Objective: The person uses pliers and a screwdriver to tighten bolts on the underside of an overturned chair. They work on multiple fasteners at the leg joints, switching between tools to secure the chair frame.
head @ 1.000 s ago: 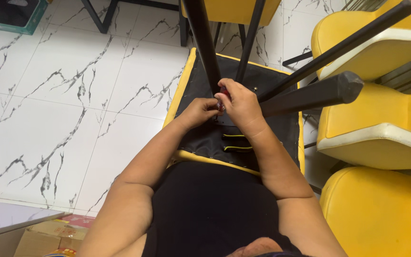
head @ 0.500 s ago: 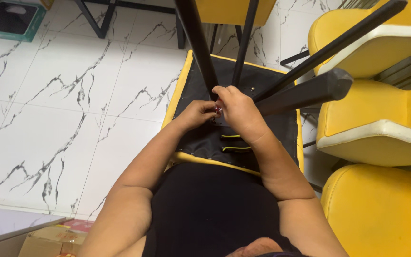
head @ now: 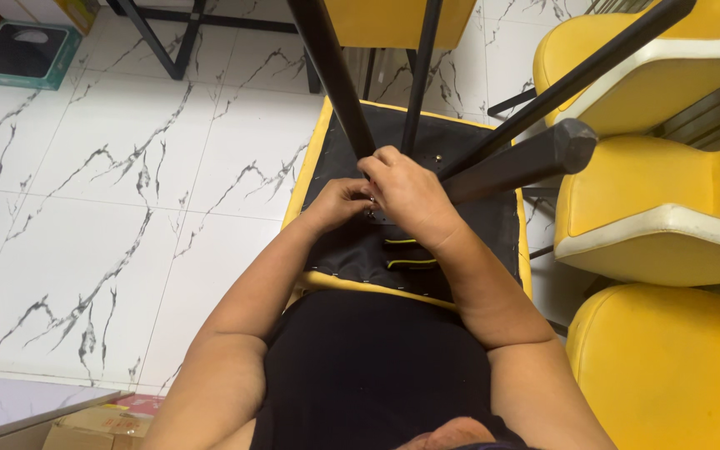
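Together, both hands press against the upturned chair's black underside.

head view, steeply downward, close over hands

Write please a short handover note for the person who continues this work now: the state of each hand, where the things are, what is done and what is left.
Left hand: fingers pinched at the base of a black chair leg; what they grip is too small to tell.
Right hand: curled over the same spot, fingertips meeting the left.
Upturned yellow chair: lies seat down on the marble floor, black underside up.
Done: four black legs stand up from the underside.
Left: whether the fixing under the hands is tight cannot be seen; check it.
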